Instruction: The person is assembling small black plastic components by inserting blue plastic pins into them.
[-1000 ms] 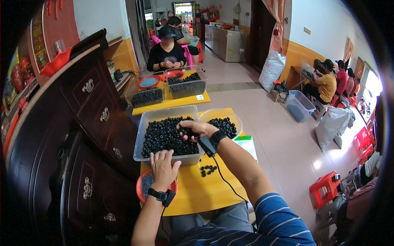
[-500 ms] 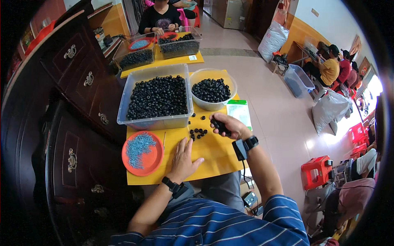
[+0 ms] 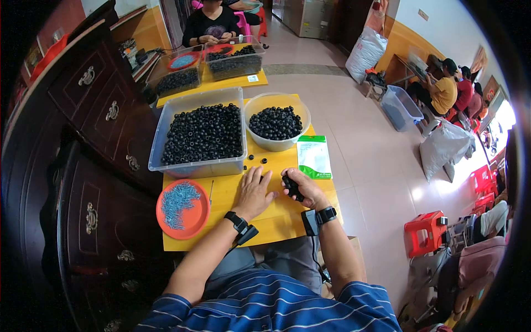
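My right hand is closed around a bunch of small black ring-like pieces, held just above the yellow tabletop. Beside it, my left hand lies palm down with its fingers stretched, hiding most of what is beneath them. A few loose black pieces sit just beyond its fingertips. Behind these stand a clear rectangular bin and a round clear tub, both heaped with similar pieces. Left of my left hand, an orange-red plate holds thin bluish metal pins.
A thin stick lies by the plate. A green-and-white packet lies right of the tub. Dark drawers border the table's left side. Across, a person sits at another yellow table with more bins.
My left hand has slid forward and right over the group of loose pieces. My right hand, still gripping its bunch, has lowered beside it. The view has shifted slightly.
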Demonstrator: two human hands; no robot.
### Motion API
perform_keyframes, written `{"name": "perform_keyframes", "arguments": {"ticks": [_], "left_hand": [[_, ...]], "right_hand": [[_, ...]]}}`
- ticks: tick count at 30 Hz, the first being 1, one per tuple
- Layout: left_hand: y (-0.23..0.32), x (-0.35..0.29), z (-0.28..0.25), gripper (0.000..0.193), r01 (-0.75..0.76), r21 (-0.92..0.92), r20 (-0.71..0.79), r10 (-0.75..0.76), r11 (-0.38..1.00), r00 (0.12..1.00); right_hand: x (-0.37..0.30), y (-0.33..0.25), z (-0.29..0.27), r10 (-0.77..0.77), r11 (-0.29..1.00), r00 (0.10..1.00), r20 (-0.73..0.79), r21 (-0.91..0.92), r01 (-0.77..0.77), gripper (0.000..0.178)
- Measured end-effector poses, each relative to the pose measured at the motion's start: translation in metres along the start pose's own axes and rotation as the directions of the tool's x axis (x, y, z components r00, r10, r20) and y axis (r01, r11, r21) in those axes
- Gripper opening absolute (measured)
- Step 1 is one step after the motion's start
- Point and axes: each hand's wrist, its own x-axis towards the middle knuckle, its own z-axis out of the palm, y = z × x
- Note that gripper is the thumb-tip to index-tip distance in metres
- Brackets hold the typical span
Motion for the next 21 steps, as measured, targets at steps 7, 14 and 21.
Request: {"name": "perform_keyframes", "arguments": {"ticks": [7,14,21], "left_hand": [[-0.012,0.006,-0.003,0.034,-0.099,-0.025,-0.011,0.099,0.995,0.995],[-0.019,0.004,0.001,0.032,-0.108,-0.037,0.005,0.109,0.993,0.994],[-0.019,-0.002,0.0,0.034,-0.078,0.035,0.048,0.076,0.996,0.996]], "right_hand": [[0.004,0.001,0.004,-0.021,1.0,0.999,0.034,0.011,0.021,0.028],[0.002,0.005,0.005,-0.038,0.998,0.998,0.046,0.042,0.036,0.026],[0.005,0.009,0.008,-0.021,0.998,0.999,0.034,0.068,0.018,0.03]]}}
